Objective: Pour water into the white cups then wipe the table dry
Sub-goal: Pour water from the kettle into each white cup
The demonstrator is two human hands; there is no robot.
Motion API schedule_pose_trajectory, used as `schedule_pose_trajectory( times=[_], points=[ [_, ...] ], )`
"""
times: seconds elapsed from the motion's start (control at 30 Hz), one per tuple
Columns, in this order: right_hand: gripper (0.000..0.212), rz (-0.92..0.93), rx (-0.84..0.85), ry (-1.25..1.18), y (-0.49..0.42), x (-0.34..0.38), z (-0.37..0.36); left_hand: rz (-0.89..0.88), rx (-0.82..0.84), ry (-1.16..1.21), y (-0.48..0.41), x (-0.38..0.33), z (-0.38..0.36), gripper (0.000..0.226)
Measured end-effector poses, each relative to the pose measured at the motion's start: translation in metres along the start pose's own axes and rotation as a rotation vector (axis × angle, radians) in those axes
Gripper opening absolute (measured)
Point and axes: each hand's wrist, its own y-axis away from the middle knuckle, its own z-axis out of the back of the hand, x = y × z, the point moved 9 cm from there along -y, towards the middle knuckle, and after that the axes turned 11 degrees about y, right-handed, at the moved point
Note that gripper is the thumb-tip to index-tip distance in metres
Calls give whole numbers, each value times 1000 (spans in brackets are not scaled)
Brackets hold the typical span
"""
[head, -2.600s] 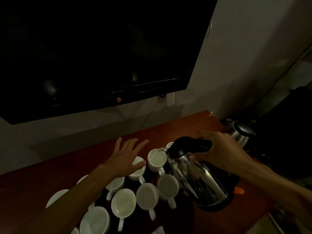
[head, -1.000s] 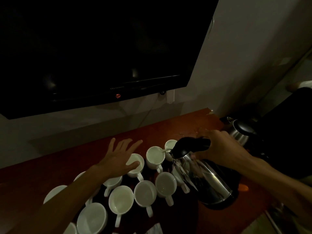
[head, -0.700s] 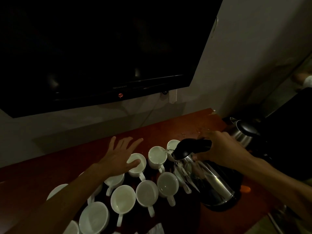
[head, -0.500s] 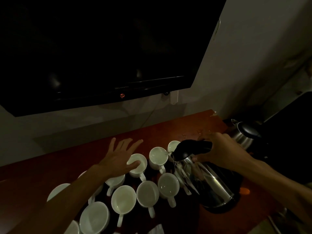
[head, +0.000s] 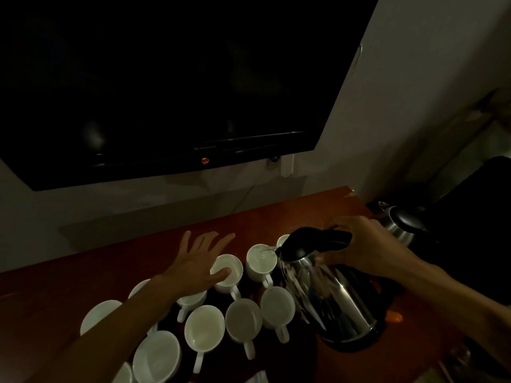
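Several white cups stand clustered on the reddish-brown table [head: 83, 275]. My right hand [head: 362, 244] grips the black handle of a steel kettle [head: 329, 297], which is tilted left with its spout over a back-row cup [head: 261, 261]; a thin stream of water runs into that cup. My left hand [head: 197, 262] is spread flat with straight fingers, its thumb lying on the rim of the neighbouring cup [head: 229, 273]. More cups [head: 243, 319] sit in the front rows. No cloth is in sight.
A dark wall-mounted television [head: 166, 87] hangs close above the table. A second steel kettle [head: 401, 225] stands at the table's right end beside a black object. A small orange light [head: 394, 317] glows by the tilted kettle's base.
The view shifted slightly. Water keeps running from the kettle into the back-row cup. My left hand stays spread over the neighbouring cup.
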Motion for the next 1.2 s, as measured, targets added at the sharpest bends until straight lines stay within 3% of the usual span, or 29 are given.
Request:
schedule_pose_trajectory(
  times=[0.57, 1.2],
  points=[
    [41, 123, 35, 46, -14, 61, -11, 63, 1, 28, 30, 10, 14, 81],
    [53, 98, 92, 147, -23, 76, -26, 80, -6, 42, 51, 22, 21, 80]
  ],
)
